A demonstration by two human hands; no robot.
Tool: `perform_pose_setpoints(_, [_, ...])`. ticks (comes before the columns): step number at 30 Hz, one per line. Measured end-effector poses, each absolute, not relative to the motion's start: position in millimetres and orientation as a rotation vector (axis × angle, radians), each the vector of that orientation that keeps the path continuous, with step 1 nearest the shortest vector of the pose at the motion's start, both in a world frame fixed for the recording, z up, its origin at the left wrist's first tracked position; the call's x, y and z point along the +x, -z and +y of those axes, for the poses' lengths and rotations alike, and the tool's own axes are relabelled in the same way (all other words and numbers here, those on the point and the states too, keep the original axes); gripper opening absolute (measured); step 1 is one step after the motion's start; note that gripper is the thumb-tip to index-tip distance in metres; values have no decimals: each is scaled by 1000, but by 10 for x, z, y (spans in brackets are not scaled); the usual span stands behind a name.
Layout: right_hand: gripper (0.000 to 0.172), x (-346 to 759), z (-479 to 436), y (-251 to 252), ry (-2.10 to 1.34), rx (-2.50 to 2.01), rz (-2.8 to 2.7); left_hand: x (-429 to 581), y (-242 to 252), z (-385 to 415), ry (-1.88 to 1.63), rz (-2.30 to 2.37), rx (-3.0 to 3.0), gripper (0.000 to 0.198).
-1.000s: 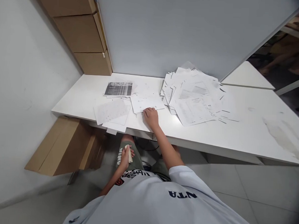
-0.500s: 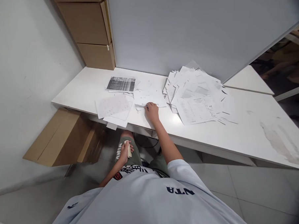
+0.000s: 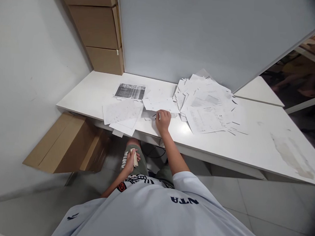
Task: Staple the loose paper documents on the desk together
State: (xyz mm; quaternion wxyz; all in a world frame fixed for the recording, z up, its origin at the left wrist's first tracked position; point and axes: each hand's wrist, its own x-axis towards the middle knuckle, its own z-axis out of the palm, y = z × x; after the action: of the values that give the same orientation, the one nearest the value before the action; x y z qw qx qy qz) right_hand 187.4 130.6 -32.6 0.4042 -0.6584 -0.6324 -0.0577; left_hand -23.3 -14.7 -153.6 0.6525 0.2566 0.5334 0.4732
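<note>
My right hand (image 3: 163,122) is over the table's front part, fingers curled at the near edge of a white sheet of paper (image 3: 159,104). That edge is raised off the table, with shadow and other paper scraps beneath it. The fingertips are partly hidden. Low by my thigh, my left hand (image 3: 131,160) is closed around a small, flat, cream-coloured block-like object (image 3: 135,158); its exact kind I cannot make out. Loose white sheets (image 3: 122,113) lie left of my right hand, and a sheet with a dark printed picture (image 3: 129,91) rests behind them.
A large messy pile of papers (image 3: 206,102) covers the middle right of the white table (image 3: 255,143). Cardboard boxes (image 3: 99,26) are stacked at the back left. Another cardboard box (image 3: 59,141) stands beside the table's left end. A grey panel (image 3: 192,36) rises behind.
The near edge of the sheet at my right hand has lifted, and more shadow shows beneath it. My left hand still holds the cream-coloured object. The view has shifted slightly.
</note>
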Motion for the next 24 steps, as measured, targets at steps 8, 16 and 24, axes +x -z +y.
perform_pose_setpoints(8, [33, 1750, 874, 484, 165, -1473, -1472, -252, 1537, -174, -1103, 1185, 521, 63])
perform_pose_setpoints(16, [27, 1678, 561, 352, 9, -1505, -1583, -483, 1253, -7, -1447, 1059, 244, 47])
perform_pose_setpoints(24, [45, 932, 824, 294, -273, -1384, -2144, -870, 955, 676, -1629, 1048, 4, 32])
